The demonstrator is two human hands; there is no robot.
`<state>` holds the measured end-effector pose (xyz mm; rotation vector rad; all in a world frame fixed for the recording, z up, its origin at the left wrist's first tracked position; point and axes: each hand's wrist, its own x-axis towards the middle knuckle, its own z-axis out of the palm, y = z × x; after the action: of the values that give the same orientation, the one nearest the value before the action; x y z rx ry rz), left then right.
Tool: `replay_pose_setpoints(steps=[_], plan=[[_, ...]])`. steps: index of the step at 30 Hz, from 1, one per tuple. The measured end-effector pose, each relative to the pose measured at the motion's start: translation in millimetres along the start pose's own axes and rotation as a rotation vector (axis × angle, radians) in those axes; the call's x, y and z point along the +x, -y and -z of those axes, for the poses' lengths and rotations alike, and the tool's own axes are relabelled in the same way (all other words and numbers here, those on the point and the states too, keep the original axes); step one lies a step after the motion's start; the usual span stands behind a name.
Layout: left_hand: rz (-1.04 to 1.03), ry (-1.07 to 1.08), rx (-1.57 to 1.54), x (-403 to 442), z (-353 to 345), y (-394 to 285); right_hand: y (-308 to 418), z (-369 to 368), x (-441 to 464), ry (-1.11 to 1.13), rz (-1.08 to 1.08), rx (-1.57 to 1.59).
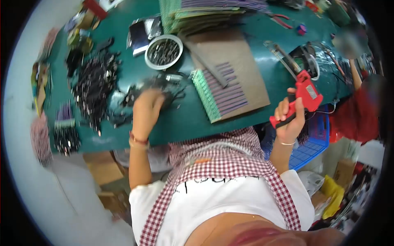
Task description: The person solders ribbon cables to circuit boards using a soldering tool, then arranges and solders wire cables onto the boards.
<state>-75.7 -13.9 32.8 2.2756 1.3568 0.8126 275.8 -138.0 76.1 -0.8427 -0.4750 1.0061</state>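
My right hand (290, 119) is wrapped round the handle of a red soldering gun (307, 92), whose metal front end points up and to the left over the table. My left hand (147, 108) is at a loose bunch of black cable pieces (158, 84) on the green table. Its fingers are smeared by motion, so a grip cannot be made out. Between the hands lies a brown board (250, 69) bearing a green circuit-board strip (206, 96) with a row of purple wires (232, 96). A metal ruler (211, 67) rests across the wires.
A white bowl of small metal parts (147, 57) stands behind my left hand. Left of it is a heap of black cables (94, 86). Stacked green strips (168, 16) lie at the back. A blue basket (316, 143) is below the right table edge, near another person's red sleeve (357, 117).
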Motion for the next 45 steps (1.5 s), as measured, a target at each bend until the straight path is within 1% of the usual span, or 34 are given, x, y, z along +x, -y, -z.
replay_pose_setpoints(steps=[1, 2, 4, 6, 7, 8, 10, 11, 12, 13, 14, 15, 16, 18, 20, 21, 22, 26, 28, 32, 33, 34, 35, 36, 37, 38, 40, 41, 42, 44, 45], plan=[[0.113, -0.020, 0.002, 4, 2, -6, -1, -2, 2, 0.035, -0.006, 0.015], [0.200, -0.078, -0.096, 8, 1, -14, -3, -5, 5, 0.046, -0.030, 0.006], [0.212, -0.195, -0.260, 12, -4, -30, -6, -13, 4, 0.110, -0.036, -0.003], [0.242, -0.045, -0.466, 13, -9, -41, -12, -27, 2, 0.129, -0.087, 0.037], [0.341, 0.055, -0.721, 11, -15, -42, -17, -35, -1, 0.121, -0.110, -0.030], [0.345, 0.052, -0.786, 12, -22, -47, -21, -43, -2, 0.111, -0.128, -0.093], [0.283, 0.083, -0.734, 12, -27, -65, -27, -60, -7, 0.126, -0.168, -0.062], [0.305, 0.214, -0.697, 15, -20, -76, -30, -72, -7, 0.138, -0.169, -0.157], [0.316, 0.243, -0.697, 13, -25, -80, -33, -76, -8, 0.141, -0.178, -0.253], [0.355, 0.221, -1.060, 12, -31, -84, -37, -72, -7, 0.230, -0.197, -0.247], [0.384, 0.178, -1.420, 14, -36, -87, -40, -73, -9, 0.219, -0.197, -0.245], [0.288, 0.136, -1.761, 15, -40, -91, -46, -78, -11, 0.230, -0.198, -0.253], [0.294, 0.139, -1.759, 16, -44, -93, -50, -82, -13, 0.242, -0.202, -0.261], [0.317, -0.182, -2.245, 12, -51, -95, -61, -79, -17, 0.264, -0.203, -0.285], [0.334, -0.182, -2.213, 6, -54, -95, -68, -78, -18, 0.255, -0.197, -0.355], [0.335, -0.220, -2.159, 3, -55, -97, -67, -79, -21, 0.214, -0.272, -0.248], [0.337, -0.256, -2.107, 1, -56, -99, -66, -79, -21, 0.206, -0.273, -0.250], [0.302, -0.264, -2.049, -1, -60, -97, -60, -80, -21, 0.252, -0.197, -0.324], [0.320, -0.306, -1.987, -2, -60, -98, -59, -81, -24, 0.270, -0.171, -0.350], [0.257, -0.322, -1.930, -6, -63, -102, -59, -82, -27, 0.196, -0.103, -0.631], [0.287, -0.318, -1.893, -9, -64, -100, -65, -85, -27, 0.174, 0.036, -0.605], [0.311, -0.317, -1.855, -11, -63, -100, -62, -80, -24, 0.240, 0.006, -0.709], [0.412, -0.392, -1.620, -9, -57, -108, -63, -76, -24, 0.258, -0.059, -0.666], [0.504, -0.468, -1.385, -8, -53, -117, -63, -76, -27, 0.254, -0.034, -0.617], [0.359, -0.615, -1.112, -7, -59, -118, -58, -76, -26, 0.288, -0.048, -0.660], [0.217, -0.761, -0.836, -6, -65, -115, -59, -76, -25, 0.235, -0.103, -0.621], [-0.032, -0.490, -0.394, -19, -54, -102, -52, -85, -25, 0.199, -0.113, -0.504], [-0.065, -0.294, -0.464, -14, -49, -107, -53, -87, -28, 0.182, -0.134, -0.457], [-0.086, -0.087, -0.526, -13, -43, -116, -54, -85, -28, 0.219, -0.127, -0.486], [0.038, 0.080, -0.628, -13, -44, -125, -59, -74, -27, 0.310, -0.165, -0.534], [0.096, 0.129, -0.676, -13, -45, -124, -59, -72, -27, 0.321, -0.111, -0.571]])
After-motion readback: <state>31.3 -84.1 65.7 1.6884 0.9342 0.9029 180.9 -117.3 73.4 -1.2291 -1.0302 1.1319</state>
